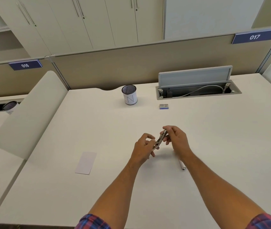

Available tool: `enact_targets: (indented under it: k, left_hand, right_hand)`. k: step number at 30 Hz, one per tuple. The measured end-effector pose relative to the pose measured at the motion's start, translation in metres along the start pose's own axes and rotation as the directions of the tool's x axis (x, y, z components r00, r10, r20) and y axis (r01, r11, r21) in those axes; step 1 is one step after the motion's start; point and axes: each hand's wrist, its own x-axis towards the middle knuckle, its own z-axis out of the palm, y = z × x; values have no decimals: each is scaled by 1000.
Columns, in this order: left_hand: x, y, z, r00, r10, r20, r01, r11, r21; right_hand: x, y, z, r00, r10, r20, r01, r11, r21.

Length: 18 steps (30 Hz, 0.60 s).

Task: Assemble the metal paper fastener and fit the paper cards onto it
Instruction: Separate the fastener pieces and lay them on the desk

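Fastener [161, 139] is pinched at both ends, above surface [214, 146] centre: left grip [143, 146] on lower end, right grip [176, 138] on upper. Cards [86, 163] are laid flat at 8 o'clock, well apart.

Metal paper fastener [160, 140]: slim, shiny silver strip, tilted, upper end farther from desk's [98, 126] near edge, lifted above desk middle, not resting on it. Paper cards [86, 163]: pale rectangular stack, flat on desk, left of centre, nearer near edge than far edge, well apart from fastener.
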Motion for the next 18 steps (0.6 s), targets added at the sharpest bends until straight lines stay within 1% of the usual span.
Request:
enact_targets:
  k: [2,4,6,9,12,15,18]
  left_hand:
    - [-2,-4,-4,998,-60,27,63,993,-104]
    - [-2,-5,-7,993,-105,58,114,978,-174]
    - [-2,-4,-10,986,-136,96,153,967,-205]
    - [-2,-6,-16,981,-136,135,162,965,-206]
    - [-4,-14,-24,988,-110,112,130,973,-192]
    - [-5,-18,-32,992,-75,101,91,982,-164]
    - [-6,-19,-37,990,-45,131,53,997,-56]
  right_hand:
    - [3,-9,1,996,-48,79,59,988,-143]
    - [3,-16,2,988,-58,145,88,974,-211]
    - [2,-19,0,982,-45,186,79,980,-180]
    - [3,-19,-6,966,22,257,0,997,-82]
    - [5,-14,-13,938,91,334,-59,993,-104]
    - [4,-6,-20,902,157,401,-54,965,-257]
    - [4,1,-24,875,214,434,7,891,-454]
